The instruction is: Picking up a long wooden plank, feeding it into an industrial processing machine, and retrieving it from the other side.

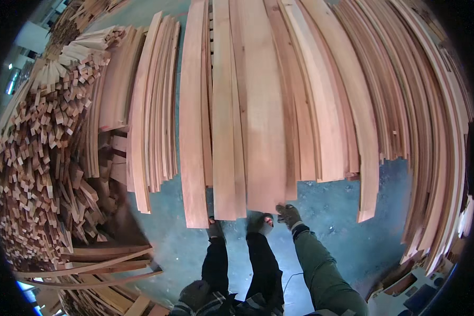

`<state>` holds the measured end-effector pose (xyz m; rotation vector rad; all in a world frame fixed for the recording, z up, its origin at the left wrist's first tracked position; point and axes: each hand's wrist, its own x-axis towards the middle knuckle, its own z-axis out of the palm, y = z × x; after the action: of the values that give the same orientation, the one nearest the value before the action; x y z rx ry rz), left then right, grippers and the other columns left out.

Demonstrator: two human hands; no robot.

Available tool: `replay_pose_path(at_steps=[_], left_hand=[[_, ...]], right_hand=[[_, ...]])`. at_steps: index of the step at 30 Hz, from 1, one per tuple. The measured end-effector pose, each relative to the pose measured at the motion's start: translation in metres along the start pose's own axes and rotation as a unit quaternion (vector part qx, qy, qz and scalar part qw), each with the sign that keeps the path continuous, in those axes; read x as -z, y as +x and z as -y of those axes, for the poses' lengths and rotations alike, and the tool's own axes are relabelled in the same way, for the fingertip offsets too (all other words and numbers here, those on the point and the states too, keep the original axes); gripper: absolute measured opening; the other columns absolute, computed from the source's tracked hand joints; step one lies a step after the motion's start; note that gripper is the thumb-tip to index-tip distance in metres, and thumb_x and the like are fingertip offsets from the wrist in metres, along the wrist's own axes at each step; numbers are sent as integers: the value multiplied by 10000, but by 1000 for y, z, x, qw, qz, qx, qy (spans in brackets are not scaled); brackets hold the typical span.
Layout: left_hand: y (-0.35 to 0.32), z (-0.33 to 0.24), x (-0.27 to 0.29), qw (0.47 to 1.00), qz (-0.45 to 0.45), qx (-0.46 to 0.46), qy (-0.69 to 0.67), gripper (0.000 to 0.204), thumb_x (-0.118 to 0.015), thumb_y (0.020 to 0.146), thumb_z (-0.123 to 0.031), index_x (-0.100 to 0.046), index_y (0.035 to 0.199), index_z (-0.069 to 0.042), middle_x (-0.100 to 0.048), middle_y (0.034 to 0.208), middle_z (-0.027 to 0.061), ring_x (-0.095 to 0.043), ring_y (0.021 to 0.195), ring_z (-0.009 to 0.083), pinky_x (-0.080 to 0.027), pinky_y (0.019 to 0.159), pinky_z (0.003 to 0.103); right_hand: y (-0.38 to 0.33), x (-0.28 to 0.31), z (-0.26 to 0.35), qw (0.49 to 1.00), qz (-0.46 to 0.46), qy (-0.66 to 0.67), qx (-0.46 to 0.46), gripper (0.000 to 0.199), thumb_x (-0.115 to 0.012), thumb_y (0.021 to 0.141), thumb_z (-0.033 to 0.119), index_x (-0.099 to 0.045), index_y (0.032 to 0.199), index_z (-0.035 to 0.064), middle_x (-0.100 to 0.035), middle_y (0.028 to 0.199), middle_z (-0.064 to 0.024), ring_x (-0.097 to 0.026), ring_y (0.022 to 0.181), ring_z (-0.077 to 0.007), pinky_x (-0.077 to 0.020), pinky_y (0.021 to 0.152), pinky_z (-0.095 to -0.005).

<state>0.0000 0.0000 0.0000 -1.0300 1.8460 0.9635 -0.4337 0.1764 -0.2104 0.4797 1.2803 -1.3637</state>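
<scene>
My right hand (288, 215), in a dark grey work glove, is at the near right corner of a wide wooden board (266, 158). Its fingers are curled at the board's end. This board lies lengthwise among other planks, pointing away from me. What looks like my left hand (195, 294), dark and gloved, is low beside my body. Its fingers are hidden, and I cannot tell whether it holds anything. Left of the wide board lie a narrower plank (224, 158) and a long pale plank (194, 158), both reaching close to my feet.
My feet (260, 222) stand at the boards' near ends on the blue-green floor (326, 210). A tall stack of cut wood strips (42, 137) is at the left. More long boards (400, 105) lie at the right. A white machine or case (416, 289) sits at the lower right.
</scene>
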Motion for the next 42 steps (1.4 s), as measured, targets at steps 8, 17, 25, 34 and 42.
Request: replay_pose_path(at_steps=[8, 17, 25, 34, 42], left_hand=[[22, -54, 58, 935, -183, -288, 95, 326, -516, 985, -297, -609, 1187, -58, -642, 1131, 167, -609, 1045, 362, -498, 928, 426], [-79, -151, 82, 798, 251, -177, -518, 429, -575, 990, -312, -498, 1289, -16, -606, 1170, 107, -629, 995, 229, -535, 899, 382], [-212, -138, 75, 736, 346, -183, -552, 468, -628, 956, -314, -500, 1308, -33, -636, 1147, 115, -636, 986, 233, -534, 872, 378], [-256, -141, 43, 810, 290, -223, -458, 511, -659, 908, -450, -528, 1210, -60, -628, 983, 118, -632, 795, 249, -545, 627, 382], [-308, -159, -86, 792, 354, -170, -468, 439, -637, 940, -356, -555, 1196, -9, -652, 1033, 146, -669, 796, 270, -598, 678, 409]], right_hand=[[-210, -67, 35, 997, -6, -14, 81, 346, -760, 826, 271, -634, 1032, 22, -604, 735, -22, -507, 510, -113, -444, 455, -288], [-448, -129, -39, 970, -75, -18, 232, 309, -657, 887, 323, -631, 823, 22, -611, 664, -93, -544, 453, -173, -435, 390, -286], [-530, -153, -144, 903, -3, 95, 418, 496, -643, 921, 321, -501, 1287, 18, -609, 1085, -109, -626, 885, -219, -555, 755, -392], [-624, -175, -163, 385, -451, -612, 523, 632, -645, 732, 175, -507, 1348, 137, -460, 1400, -161, -362, 1330, -439, -237, 1133, -630], [-657, -120, -194, 368, -429, -628, 536, 478, -646, 716, 223, -623, 1185, 138, -574, 1200, -116, -484, 1239, -363, -298, 1100, -594]])
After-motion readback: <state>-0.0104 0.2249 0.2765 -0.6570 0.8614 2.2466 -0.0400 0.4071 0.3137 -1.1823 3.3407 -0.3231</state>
